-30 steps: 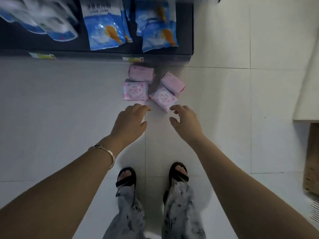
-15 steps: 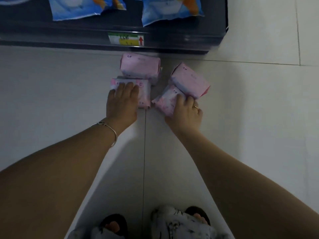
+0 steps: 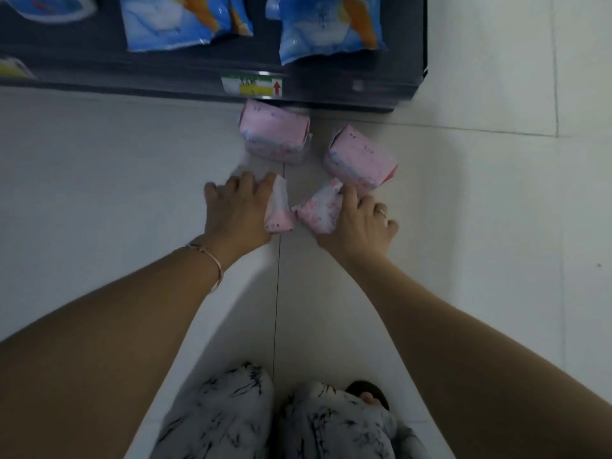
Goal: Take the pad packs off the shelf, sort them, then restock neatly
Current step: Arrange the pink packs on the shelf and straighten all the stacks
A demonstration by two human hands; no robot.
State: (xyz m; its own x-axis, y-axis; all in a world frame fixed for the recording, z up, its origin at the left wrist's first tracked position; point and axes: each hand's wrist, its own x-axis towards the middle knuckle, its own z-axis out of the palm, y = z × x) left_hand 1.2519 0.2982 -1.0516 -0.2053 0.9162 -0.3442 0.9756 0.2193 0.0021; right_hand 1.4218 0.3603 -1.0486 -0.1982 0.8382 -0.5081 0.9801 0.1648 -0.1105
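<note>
- The left hand [image 3: 236, 210] grips the near-left pack [image 3: 278, 207], a pink pad pack tipped up on edge; its fingers [image 3: 246, 182] are curled over the pack's far side.
- The right hand [image 3: 361, 225] grips the near-right pack [image 3: 319, 210], also pink, with its fingers [image 3: 351, 197] bent round it.
- The two held packs almost touch at their near corners, low over the pale tiled floor [image 3: 99, 193]. Whether they are lifted clear of it cannot be told.
- The far-left pack [image 3: 275, 134] lies on the floor just in front of the shelf [image 3: 165, 74].
- The far-right pack [image 3: 361, 159] lies at an angle, touching the near-right pack.
- Blue packs [image 3: 331, 28] sit on the dark shelf, above a price label [image 3: 251, 85].
- There is a bracelet [image 3: 212, 261] on the left wrist and a ring [image 3: 382, 212] on the right hand.
</note>
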